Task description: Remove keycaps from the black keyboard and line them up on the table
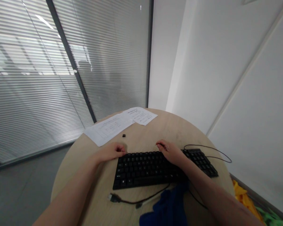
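A black keyboard lies across the round table in front of me. At its far left corner my left hand rests with curled fingers, gripping the edge. My right hand is closed in a pinch above the upper right part of the keys. A small pale tip shows at its fingertips, but what it belongs to is hidden. Beyond the keyboard, a small black piece like a keycap lies on the table.
Printed sheets cover the table's far left. Near the front lie a USB plug on its cable, a thin pale stick with a dark end and blue cloth. A black cable loops over the right edge. Walls stand behind.
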The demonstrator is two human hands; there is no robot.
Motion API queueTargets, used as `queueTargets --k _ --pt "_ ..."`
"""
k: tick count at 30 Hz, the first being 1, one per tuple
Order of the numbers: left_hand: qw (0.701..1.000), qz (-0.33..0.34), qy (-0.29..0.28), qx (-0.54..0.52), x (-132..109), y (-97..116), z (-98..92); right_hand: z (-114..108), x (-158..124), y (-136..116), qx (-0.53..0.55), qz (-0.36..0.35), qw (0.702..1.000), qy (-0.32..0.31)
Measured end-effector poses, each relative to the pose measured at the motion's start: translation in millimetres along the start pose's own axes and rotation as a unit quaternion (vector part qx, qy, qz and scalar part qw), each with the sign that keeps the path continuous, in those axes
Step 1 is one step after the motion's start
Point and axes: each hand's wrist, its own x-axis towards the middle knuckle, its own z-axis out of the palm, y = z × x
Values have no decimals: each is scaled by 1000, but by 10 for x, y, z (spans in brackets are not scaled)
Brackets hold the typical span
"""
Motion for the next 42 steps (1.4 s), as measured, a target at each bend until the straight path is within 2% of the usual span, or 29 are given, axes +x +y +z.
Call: queueTargets --k 11,19,23,27,29,35,42 --pt "1000 -7 11 6 33 -49 33 -48 -46 -15 -31 11 999 9" --pt "1000 -17 5 -12 0 48 70 -67 -76 1 -53 7 998 16" --pt "999 -9 -19 -30 29 58 58 -35 -87 5 -83 9 996 17" --pt "995 -48 -55 -61 135 56 27 8 -89 20 -99 13 995 13" --pt "995 -62 -53 -66 185 48 30 27 -81 40 -102 15 995 11" --pt "997 -50 -31 -59 207 -14 71 72 -62 145 -83 22 996 10" --pt "992 -58 -76 -81 196 -37 37 36 -94 141 -36 -6 998 52"
